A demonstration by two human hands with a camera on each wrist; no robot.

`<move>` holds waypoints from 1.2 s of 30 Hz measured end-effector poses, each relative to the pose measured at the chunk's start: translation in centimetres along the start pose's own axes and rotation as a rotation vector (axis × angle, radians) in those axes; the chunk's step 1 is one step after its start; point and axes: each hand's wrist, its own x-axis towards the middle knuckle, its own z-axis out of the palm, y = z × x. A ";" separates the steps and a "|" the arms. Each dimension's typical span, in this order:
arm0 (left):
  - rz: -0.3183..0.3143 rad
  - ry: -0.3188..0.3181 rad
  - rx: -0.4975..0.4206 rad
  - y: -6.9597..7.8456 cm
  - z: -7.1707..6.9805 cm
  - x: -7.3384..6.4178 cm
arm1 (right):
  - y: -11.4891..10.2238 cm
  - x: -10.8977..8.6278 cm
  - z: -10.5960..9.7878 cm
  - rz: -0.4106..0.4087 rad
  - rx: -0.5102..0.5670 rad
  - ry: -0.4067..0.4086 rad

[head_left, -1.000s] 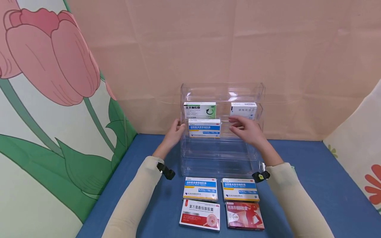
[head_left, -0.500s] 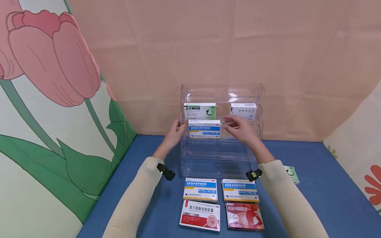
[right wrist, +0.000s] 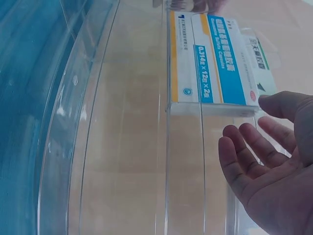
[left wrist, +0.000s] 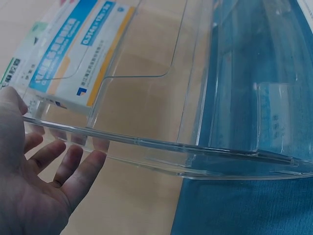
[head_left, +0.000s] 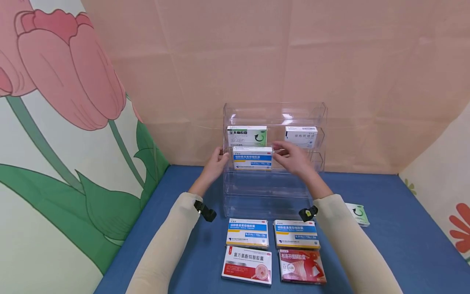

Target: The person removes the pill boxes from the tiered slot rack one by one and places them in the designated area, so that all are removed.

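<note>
In the head view a clear acrylic display rack (head_left: pixel 268 183) stands upright on the blue table. A white, blue and yellow medicine box (head_left: pixel 252 158) stands on one of its middle tiers. My left hand (head_left: pixel 214 167) holds the rack's left side wall; in the left wrist view the thumb lies at the edge, with fingertips against the panel. At the box's right end is my right hand (head_left: pixel 295 158), its thumb (right wrist: pixel 276 104) at the upper corner and the other fingers loosely bent, apart from the box. Whether the thumb touches it, I cannot tell.
On the tier above stand a green-white box (head_left: pixel 247 136) and a white box (head_left: pixel 301 136). Before the rack lie two blue-white boxes (head_left: pixel 247 233), a red-white box (head_left: pixel 247 265) and a pinkish-red box (head_left: pixel 302 267). Another green-white box (head_left: pixel 358 214) lies partly behind the right sleeve.
My right hand has moved left along the tier to the blue-white box's right end. The right sleeve has uncovered the green-white box on the table. My left hand stays at the rack's side.
</note>
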 end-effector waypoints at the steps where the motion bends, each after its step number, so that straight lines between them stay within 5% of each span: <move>1: 0.001 -0.001 0.001 0.0 0.0 0.0 | 0.0 0.0 0.1 0.001 -0.001 -0.002; 24: 0.008 -0.015 0.001 -0.1 0.3 0.1 | -0.5 0.2 1.0 0.030 -0.050 0.020; 36: -0.004 -0.007 0.013 0.0 0.2 0.0 | -0.8 -0.8 -0.5 0.043 0.040 0.031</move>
